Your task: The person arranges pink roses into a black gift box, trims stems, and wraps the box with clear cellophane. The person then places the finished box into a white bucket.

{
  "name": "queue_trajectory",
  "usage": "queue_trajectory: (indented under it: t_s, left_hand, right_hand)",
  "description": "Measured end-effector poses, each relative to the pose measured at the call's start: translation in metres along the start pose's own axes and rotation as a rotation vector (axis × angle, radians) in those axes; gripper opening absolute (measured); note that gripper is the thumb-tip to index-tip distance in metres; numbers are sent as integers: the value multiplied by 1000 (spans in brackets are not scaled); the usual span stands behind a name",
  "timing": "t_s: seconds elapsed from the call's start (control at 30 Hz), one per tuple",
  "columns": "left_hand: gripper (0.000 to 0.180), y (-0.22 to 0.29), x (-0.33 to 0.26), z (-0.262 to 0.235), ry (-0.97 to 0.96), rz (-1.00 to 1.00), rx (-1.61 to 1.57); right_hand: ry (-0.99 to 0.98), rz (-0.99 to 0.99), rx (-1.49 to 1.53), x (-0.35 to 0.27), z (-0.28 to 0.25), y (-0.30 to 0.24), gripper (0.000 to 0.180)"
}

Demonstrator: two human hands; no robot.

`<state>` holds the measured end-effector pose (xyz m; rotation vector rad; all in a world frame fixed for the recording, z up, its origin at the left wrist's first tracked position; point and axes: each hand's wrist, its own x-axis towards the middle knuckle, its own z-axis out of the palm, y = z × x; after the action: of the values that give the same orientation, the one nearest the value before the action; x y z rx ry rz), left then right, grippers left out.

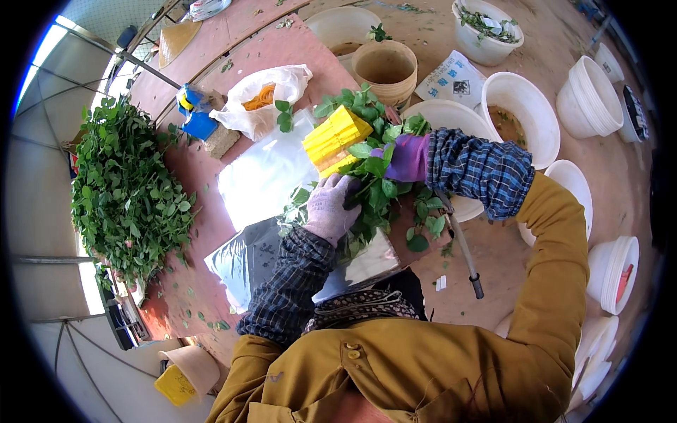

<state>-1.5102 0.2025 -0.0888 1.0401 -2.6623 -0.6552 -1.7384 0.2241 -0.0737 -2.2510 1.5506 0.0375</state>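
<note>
A bunch of leafy green stems (381,192) lies over the near right part of the table. At its upper left sits a ridged yellow wrap (337,135); what it encloses is hidden. My right hand (407,158), in a purple glove, is closed around the stems just right of the wrap. Below the wrap, my left hand (331,210), in a pale lilac glove, presses against the leaves with its fingers curled partly out of sight, so its grip cannot be made out. Under the bunch a clear plastic sheet (261,180) shines on the table.
A big heap of leafy stems (130,197) covers the table's left side. Beyond the sheet stand a white bag of orange bands (243,113) and a blue tape dispenser (199,125). Buckets, including a beige one (386,74), crowd the floor right. A metal handle (465,254) juts out beside me.
</note>
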Motion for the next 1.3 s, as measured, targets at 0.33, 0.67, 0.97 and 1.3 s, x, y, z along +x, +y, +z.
queue_trajectory:
  t_s: [0.33,0.67,0.97,1.3]
  left_hand:
    - [51,24,17,9,72,33,270]
    - [24,0,36,8,-11,-7,-283]
    - [21,-6,47,4,-171,-160,-592]
    - [22,-11,46,20,-78,-296,-684]
  right_hand:
    - [-148,-174,-201,13,-11,18,40]
    - [766,614,1068,-43,47,-44,13]
    - [911,989,1730,-1,62,-75,25]
    - [1235,951,1603,25,84,-68,20]
